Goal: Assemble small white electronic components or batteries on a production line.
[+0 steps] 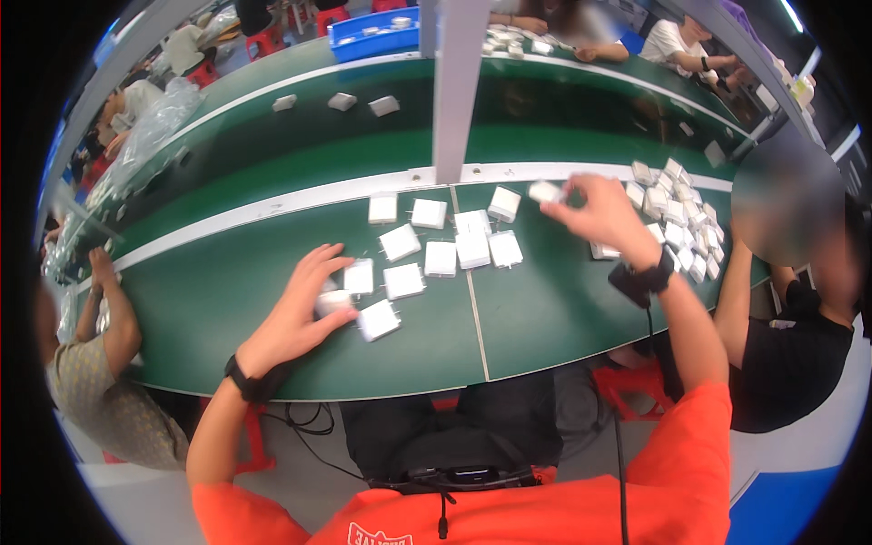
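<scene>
The right hand (556, 193) pinches a white block (545, 192) leftward at its fingertips, right of the post (451, 100), the left hand (304, 304) grasping another block (334, 302) nearer-left of the post.

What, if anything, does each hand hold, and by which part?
Right hand: a white block, pinched by its right end. Left hand: at another white block; blurred, grip unclear.

Green table (563, 313) in foreground, edge bowed by lens, pale seam (476, 327) running across. White rail (291, 200) along table's back edge; pale upright post (452, 100) rising from it. Green belt (272, 150) beyond, blue bin (377, 38) on far side. Red stool (636, 389) under near edge at right, more red stools (331, 16) at back. Grey floor (313, 450); blue patch (790, 504) lower right. Bright strip light (792, 14) upper right.
</scene>
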Available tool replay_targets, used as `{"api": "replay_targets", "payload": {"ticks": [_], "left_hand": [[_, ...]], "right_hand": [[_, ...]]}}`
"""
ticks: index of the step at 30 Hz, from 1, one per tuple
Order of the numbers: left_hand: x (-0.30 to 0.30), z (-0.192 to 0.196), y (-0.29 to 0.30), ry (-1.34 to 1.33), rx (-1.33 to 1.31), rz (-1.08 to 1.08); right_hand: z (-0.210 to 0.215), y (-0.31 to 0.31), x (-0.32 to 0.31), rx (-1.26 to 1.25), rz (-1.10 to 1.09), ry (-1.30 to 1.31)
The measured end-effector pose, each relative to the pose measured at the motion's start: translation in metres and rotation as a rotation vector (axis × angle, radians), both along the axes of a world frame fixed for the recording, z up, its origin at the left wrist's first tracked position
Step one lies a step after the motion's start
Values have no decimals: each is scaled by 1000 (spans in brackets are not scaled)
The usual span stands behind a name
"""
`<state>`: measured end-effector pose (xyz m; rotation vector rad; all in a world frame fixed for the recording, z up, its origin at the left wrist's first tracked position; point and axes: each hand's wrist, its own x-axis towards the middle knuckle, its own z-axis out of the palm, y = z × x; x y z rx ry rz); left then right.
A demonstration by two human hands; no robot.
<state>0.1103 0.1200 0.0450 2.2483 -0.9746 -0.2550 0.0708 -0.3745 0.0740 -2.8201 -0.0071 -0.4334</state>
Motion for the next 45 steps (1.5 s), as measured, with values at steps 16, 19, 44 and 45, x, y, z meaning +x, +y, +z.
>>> {"api": "replay_targets", "payload": {"ticks": [16,19,44,45], "left_hand": [[53,162,36,-94,94,105],[85,191,21,-123,160,119],[456,-3,-24,-343,302,478],[459,-7,-28,-338,302,478]], "right_hand": [[-36,46,-121,289,72,-217],[-46,49,-131,479,21,-15],[-64,45,-125,365,32,-117],[-62,46,-124,364,31,-112]]}}
